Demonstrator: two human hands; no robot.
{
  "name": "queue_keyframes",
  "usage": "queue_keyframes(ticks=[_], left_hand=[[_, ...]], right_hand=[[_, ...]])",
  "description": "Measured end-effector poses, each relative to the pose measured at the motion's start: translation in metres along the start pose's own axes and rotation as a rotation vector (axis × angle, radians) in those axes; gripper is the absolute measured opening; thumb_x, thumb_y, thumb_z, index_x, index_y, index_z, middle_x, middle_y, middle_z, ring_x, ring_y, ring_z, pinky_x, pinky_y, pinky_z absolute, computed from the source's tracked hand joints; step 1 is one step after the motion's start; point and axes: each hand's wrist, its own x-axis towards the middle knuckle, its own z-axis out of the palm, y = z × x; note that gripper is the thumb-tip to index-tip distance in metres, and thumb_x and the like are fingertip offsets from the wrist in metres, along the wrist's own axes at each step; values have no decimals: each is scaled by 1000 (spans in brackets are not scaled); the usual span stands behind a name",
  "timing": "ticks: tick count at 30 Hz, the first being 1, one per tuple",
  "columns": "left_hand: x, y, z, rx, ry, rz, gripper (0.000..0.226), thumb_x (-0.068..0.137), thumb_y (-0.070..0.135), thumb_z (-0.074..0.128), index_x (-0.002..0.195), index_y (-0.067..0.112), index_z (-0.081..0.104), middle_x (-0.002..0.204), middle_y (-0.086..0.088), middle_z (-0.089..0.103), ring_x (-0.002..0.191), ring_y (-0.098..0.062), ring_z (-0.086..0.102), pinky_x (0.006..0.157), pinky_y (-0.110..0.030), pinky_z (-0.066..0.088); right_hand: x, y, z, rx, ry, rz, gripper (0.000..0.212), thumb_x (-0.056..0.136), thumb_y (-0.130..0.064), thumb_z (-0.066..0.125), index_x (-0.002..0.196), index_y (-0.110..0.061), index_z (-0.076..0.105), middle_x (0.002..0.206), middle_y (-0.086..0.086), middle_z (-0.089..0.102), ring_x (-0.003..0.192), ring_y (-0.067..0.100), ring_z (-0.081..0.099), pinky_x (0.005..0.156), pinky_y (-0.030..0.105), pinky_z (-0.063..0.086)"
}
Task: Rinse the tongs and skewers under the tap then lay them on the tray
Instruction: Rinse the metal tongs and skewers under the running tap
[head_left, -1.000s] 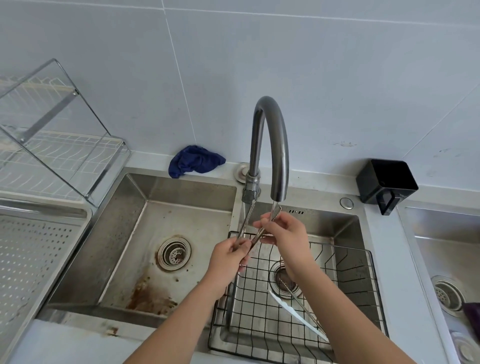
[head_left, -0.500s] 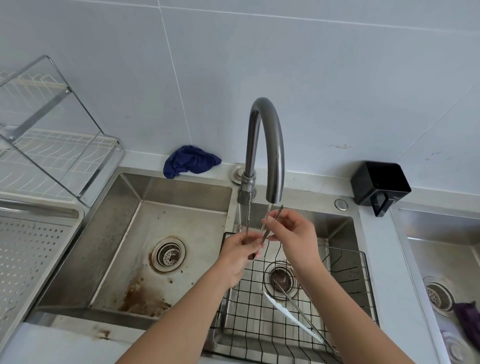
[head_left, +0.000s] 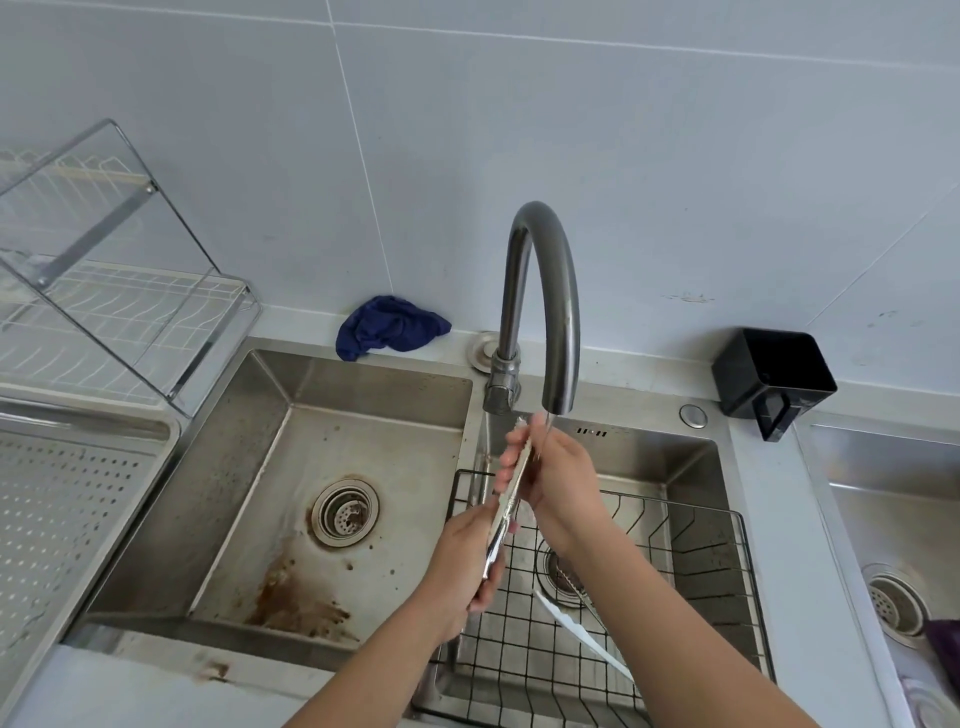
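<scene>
Left hand (head_left: 462, 566) grips the lower end of the one pair of tongs (head_left: 508, 506) over the wire basket's (head_left: 519, 675) back-left corner. Right hand (head_left: 561, 483) wraps the upper end just below the single tap (head_left: 545, 291). Rub each arm under the stream, turning both faces. Skewers in the basket cannot be counted. One tray (head_left: 67, 509) lies beside the sink's left edge.

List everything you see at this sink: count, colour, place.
tongs: one, silver, under the tap spout
tap: one, dark grey, between two basins
wire basket: one, black, in the middle basin
white strip: one, white, lying in the wire basket
cloth: one, blue, ledge behind the left basin
perforated tray: one, steel, far left
dish rack: one, steel, behind the tray
holder: one, black, ledge right of the tap
left hand: grips the tongs' lower end
right hand: grips the tongs' upper end
</scene>
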Motion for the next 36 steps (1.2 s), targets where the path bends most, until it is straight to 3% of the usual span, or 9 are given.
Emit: queue_keyframes(ticks=[4,7,14,17,19,25,28,32,36], left_hand=[[-7,-6,-4,-20,32,-64,39,101,42,46,85,13,65,47,-2,46,33,-13,30,39,-17,19],[-8,-8,-8,-27,73,-61,39,102,37,44,74,11,56,47,-5,48,32,-15,32,40,-17,19],[-9,-27,-10,272,201,242,33,105,34,51,73,32,61,50,8,46,40,-13,42,40,-28,35],[-7,-24,-6,324,238,286,37,104,33,52,67,32,58,52,9,48,46,-10,44,46,-29,39],[-9,-21,-8,270,227,210,34,104,35,52,71,27,60,51,6,46,41,-11,40,41,-29,33],[-16,-10,-8,-128,-139,-158,41,103,40,43,94,8,68,52,-4,41,35,-14,33,39,-20,16],[-16,-1,0,-198,-156,-81,59,89,70,52,86,13,67,59,-7,50,38,-16,39,38,-21,22],[-16,-1,-2,-99,-177,112,54,87,83,39,112,46,69,68,-4,56,44,-13,39,40,-22,29],[-10,4,7,170,-117,293,62,73,87,55,98,31,63,63,-1,56,43,-13,42,43,-30,37]], right_hand=[[-3,11,9,319,-55,141,35,107,-33,48,87,-10,64,69,6,58,59,20,53,57,32,49],[-19,30,10,155,-190,129,15,103,-11,53,102,-2,64,75,12,62,65,24,56,61,35,52],[-7,-3,-3,200,125,2,37,107,-40,46,85,-13,56,59,0,41,49,15,38,46,28,35],[-16,6,2,267,59,93,53,101,-60,46,74,-15,57,57,-1,34,46,14,33,43,27,32],[-20,11,3,245,-33,125,59,100,-65,43,74,-14,59,58,0,35,49,16,35,46,28,36],[-13,-1,-2,398,-193,107,26,107,-22,45,107,-7,66,76,6,59,64,20,54,65,34,50],[-17,8,-1,123,-173,114,39,108,-33,45,109,0,65,78,16,66,66,28,59,66,38,54],[-18,0,-6,-575,-21,-123,33,105,-30,56,101,2,63,79,13,74,68,21,67,70,46,58],[-22,-10,-13,-925,17,-227,47,101,-44,59,86,0,59,71,10,59,65,30,58,67,50,55]])
